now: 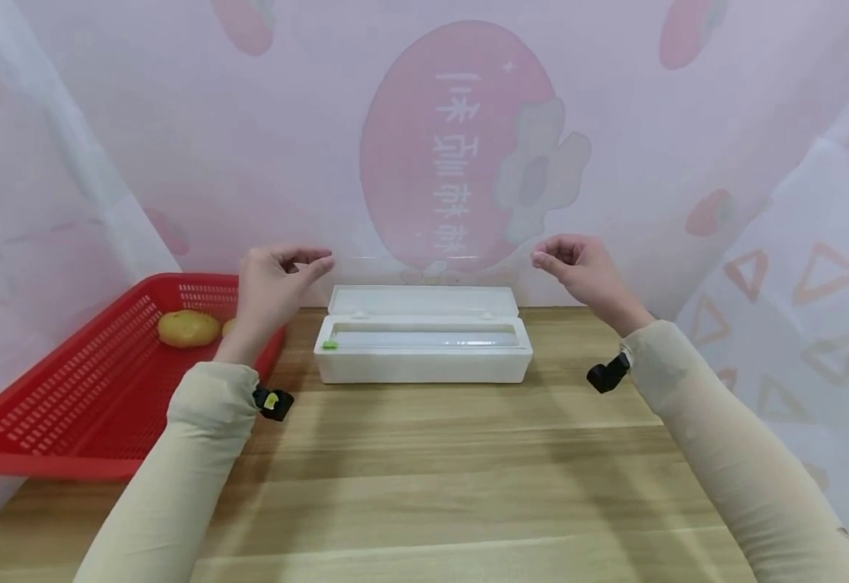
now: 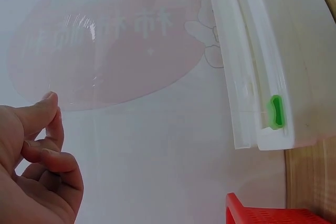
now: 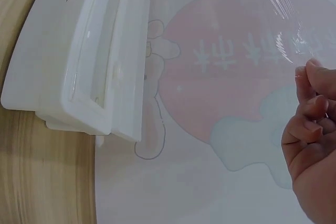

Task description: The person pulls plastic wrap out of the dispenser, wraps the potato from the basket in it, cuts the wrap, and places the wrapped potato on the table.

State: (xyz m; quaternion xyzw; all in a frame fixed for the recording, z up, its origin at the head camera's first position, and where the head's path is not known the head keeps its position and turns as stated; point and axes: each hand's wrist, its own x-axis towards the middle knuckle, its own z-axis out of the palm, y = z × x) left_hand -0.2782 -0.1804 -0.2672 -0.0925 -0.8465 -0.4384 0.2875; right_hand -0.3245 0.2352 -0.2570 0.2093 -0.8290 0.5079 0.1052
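A clear sheet of cling film, seen mainly by its glints, spans the space between my two hands above a white cling film dispenser. At its left end my left hand pinches the film between thumb and forefinger. My right hand pinches the opposite end in the same way. The dispenser sits on the table with its lid tipped back. Through its long window a pale roll shows. A green slide cutter is at the left end of the dispenser's track.
On the left stands a red plastic basket. A potato lies in it, and another potato is partly hidden behind my left wrist. A pink printed sheet rises behind the wooden table.
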